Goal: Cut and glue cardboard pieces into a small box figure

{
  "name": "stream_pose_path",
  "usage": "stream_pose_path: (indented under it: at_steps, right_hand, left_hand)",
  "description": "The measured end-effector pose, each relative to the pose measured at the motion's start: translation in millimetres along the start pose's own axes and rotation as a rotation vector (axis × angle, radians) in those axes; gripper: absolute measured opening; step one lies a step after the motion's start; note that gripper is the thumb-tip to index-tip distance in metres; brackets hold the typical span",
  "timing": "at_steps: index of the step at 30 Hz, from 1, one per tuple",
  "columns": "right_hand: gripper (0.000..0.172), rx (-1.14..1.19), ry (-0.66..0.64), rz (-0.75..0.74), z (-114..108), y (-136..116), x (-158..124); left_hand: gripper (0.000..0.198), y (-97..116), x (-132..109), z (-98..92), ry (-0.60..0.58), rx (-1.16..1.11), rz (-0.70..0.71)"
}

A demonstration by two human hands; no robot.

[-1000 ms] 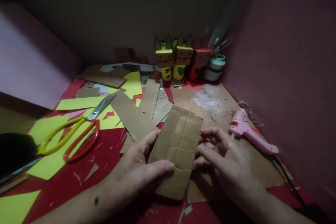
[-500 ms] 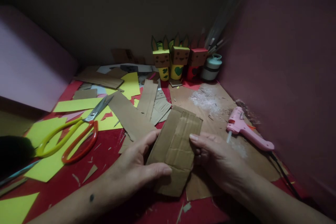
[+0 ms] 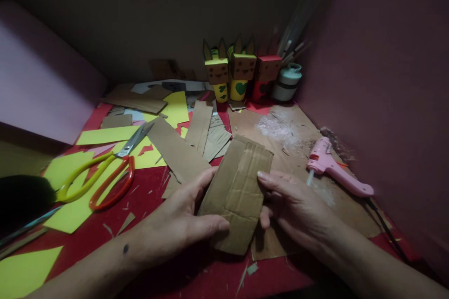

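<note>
Dim corner workspace, walls close on both sides; red tabletop (image 3: 147,205) littered with paper and board offcuts. Left hand (image 3: 182,224) is closed on the cardboard piece (image 3: 238,191): thumb pressed across its near face, fingers along and behind the left long edge. Right hand (image 3: 298,208) is closed on the opposite long edge, forefinger laid on top, the other fingers curled under. The piece sits between both hands, tilted up off the tabletop, low centre of view. Judgement: corrugated board, light, dry and matte, so unlikely to slip; stiff along the flutes, but several score lines and one cross crease show, so it should fold readily there and dent if pinched hard. Best hold looks to be the two long edges, flat pads either side of a crease. Just right of the hands lies a brown cardboard sheet (image 3: 280,135) with a pink glue gun (image 3: 333,173) on it. To the left, cardboard strips (image 3: 177,152), yellow paper (image 3: 175,107) and yellow-and-orange scissors (image 3: 105,175). Far back stand three box-headed figures (image 3: 242,72) and a small jar (image 3: 287,83).
</note>
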State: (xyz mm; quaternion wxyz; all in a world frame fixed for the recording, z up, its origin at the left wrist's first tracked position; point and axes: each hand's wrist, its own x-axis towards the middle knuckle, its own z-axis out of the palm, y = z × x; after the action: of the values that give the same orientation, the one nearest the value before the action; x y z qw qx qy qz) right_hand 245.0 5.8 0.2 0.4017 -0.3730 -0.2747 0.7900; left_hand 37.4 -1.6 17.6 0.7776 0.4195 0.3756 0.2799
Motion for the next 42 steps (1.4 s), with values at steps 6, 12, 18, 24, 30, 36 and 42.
stream_pose_path:
  at_steps: [6,12,18,24,30,36,42]
  right_hand:
    - [0.029,-0.001,-0.017,-0.001,-2.5,2.4,1.8]
    - [0.025,-0.037,0.158,-0.159,-4.8,-0.5,1.9]
    - [0.024,-0.024,0.173,-0.229,-2.2,-4.5,1.3]
    - [0.021,0.04,0.034,-0.12,4.2,-0.5,1.3]
    - [0.014,0.087,0.036,0.015,10.9,-0.8,1.8]
    - [0.02,0.056,0.04,0.068,10.1,-2.5,3.2]
    - [0.027,-0.055,0.022,0.093,6.5,-1.5,1.8]
  left_hand:
    - [0.07,1.1,0.5,3.1,0.077,0.002,0.043]
    - [0.064,-1.1,6.2,-3.9,0.248,0.184,0.088]
    - [0.05,-3.0,0.6,-1.3,0.609,0.926,0.467]
    - [0.049,-7.0,-6.3,10.9,0.32,0.407,0.245]
    - [0.028,-9.7,-3.8,6.7,0.23,0.353,0.165]
    - [0.02,-12.3,-5.1,1.5,0.317,0.76,0.477]
    - [0.026,-13.6,-6.1,2.1,0.307,0.87,0.643]
